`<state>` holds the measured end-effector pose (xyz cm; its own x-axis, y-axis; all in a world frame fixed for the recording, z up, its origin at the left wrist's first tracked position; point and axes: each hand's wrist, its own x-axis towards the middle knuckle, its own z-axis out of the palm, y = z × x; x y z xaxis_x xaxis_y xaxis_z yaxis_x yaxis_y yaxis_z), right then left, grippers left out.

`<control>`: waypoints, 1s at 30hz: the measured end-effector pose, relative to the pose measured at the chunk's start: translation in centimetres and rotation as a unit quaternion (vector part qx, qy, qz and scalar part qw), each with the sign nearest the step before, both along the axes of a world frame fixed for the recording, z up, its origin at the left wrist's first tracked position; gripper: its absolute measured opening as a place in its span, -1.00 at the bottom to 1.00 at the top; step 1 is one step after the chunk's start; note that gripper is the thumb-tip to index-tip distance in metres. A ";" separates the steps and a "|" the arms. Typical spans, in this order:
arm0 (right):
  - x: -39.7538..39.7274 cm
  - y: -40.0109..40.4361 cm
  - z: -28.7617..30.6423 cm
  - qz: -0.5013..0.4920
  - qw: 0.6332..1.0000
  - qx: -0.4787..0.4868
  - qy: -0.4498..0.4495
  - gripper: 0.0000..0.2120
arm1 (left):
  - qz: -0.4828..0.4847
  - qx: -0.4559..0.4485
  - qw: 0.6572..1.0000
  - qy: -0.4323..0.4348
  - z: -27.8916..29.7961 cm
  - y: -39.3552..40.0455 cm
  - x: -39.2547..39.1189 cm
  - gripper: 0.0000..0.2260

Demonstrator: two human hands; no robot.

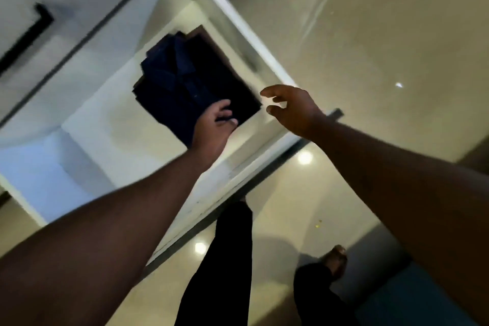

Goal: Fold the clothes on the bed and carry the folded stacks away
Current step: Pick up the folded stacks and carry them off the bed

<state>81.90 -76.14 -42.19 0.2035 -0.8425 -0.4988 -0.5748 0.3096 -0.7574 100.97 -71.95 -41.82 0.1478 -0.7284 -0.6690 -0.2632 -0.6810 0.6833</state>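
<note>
Here the folded dark stack [195, 82] lies in a white drawer [111, 124]. The left hand [214, 127] grips its near edge; the right hand [291, 108] hovers released beside it. Soft and light (probably floppy), it is best supported under opposite edges.

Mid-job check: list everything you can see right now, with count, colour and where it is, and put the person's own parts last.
folded clothes stack: one stack, dark navy with a collared shirt on top, lying in the white compartment
wardrobe compartment: one, white, open, upper left to centre
floor: glossy beige, right and bottom, with light reflections
black handle: one, on the white panel at far left, blurred
left hand: one, fingers curled on the near edge of the stack
right hand: one, fingers spread, holding nothing, just right of the stack
legs: two, in black trousers, bottom centre; one bare foot shows
</note>
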 end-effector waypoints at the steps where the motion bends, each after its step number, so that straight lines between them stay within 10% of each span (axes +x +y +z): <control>1: -2.2 1.0 1.4 -0.019 1.000 -0.003 0.003 -0.68 | -0.030 -0.009 0.999 0.022 1.8 0.2 -3.3 -0.61; 10: -34.1 21.4 17.2 -0.410 0.903 -0.130 0.013 -0.70 | -0.221 0.093 0.945 0.222 12.4 16.7 -40.2 -0.69; 15: -49.8 41.8 22.9 -0.527 0.830 -0.143 0.113 -0.56 | -0.385 0.148 0.884 0.218 15.9 29.7 -55.4 -0.29; 21: -58.4 59.5 23.4 -0.612 0.768 -0.052 0.182 -0.26 | -0.509 0.148 0.830 0.173 13.2 35.7 -59.0 -0.09; 25: -56.7 66.2 20.2 -0.655 0.750 0.079 -0.033 -0.11 | -0.446 0.153 0.843 0.260 13.7 36.5 -57.0 -0.22; 30: -52.4 67.5 16.2 -0.665 0.725 0.089 -0.152 -0.01 | -0.542 0.198 0.767 0.279 14.0 37.5 -54.1 -0.38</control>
<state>29.50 -8.69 -25.99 -0.6075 -0.3212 -0.7265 0.5081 0.5459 -0.6662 46.92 -34.41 -27.85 -0.7923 0.0558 -0.6075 -0.5627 -0.4516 0.6924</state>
